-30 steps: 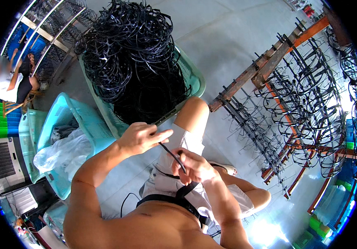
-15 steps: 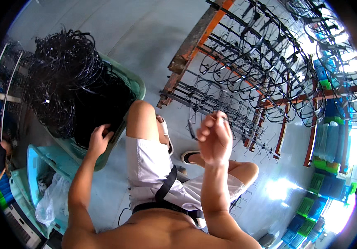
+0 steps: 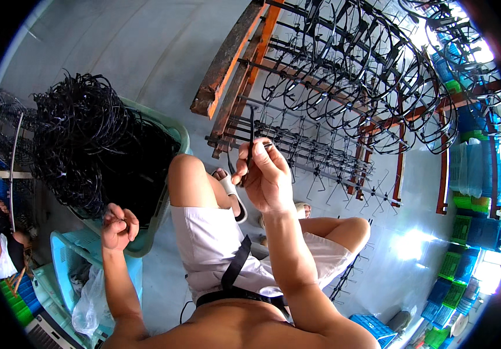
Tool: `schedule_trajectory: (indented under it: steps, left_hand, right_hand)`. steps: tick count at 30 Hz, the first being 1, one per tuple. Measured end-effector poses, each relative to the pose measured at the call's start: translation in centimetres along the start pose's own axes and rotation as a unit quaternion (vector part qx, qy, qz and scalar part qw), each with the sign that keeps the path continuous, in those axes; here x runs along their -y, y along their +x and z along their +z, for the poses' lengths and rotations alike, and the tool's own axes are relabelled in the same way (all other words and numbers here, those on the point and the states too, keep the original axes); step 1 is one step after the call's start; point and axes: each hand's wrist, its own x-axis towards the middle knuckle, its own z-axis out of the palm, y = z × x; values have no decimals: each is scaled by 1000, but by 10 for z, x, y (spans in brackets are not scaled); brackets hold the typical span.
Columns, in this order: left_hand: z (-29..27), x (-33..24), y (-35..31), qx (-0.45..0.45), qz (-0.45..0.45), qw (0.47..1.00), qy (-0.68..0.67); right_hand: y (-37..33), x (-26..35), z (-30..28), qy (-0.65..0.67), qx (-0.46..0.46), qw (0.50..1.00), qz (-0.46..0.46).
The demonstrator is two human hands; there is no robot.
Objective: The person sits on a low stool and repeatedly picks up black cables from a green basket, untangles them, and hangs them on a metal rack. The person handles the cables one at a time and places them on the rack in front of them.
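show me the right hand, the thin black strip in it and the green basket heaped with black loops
Right hand (image 3: 268, 181): head view, middle of the hand
Thin black strip (image 3: 251, 127): head view, stretch above the fingertips
Green basket (image 3: 184, 138): head view, rim on its right side

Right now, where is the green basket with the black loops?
In the head view, the green basket is on the left, beside the bent left knee, with the left hand at its near end.
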Motion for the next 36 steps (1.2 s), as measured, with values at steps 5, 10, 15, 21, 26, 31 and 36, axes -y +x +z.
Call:
schedule_trajectory:
  steps: [5,10,15,21,26,31,36]
  left_hand:
    - [72,28,21,66,109,970,209]
    - [130,79,98,30,107,873,475]
    - [116,122,127,130,177,812,541]
    - [145,131,129,28,226,836,500]
    - [154,149,134,-19,205,798,567]
    - [150,154,139,-9,191,820,539]
    - [145,154,137,-14,187,830,526]
  right_hand:
    - [17,-3,-31,63,-81,993,57]
    - [10,15,-19,124,-62,983,123]
    - [9,24,-20,91,-47,995,21]
    - [41,-2,-55,-17,-95,995,10]
    - [50,-19,-66,-127,-163,978,7]
    - [43,-19,-71,-150,-175,973,-30]
    - [38,-19,-76,-124,-149,981,-21]
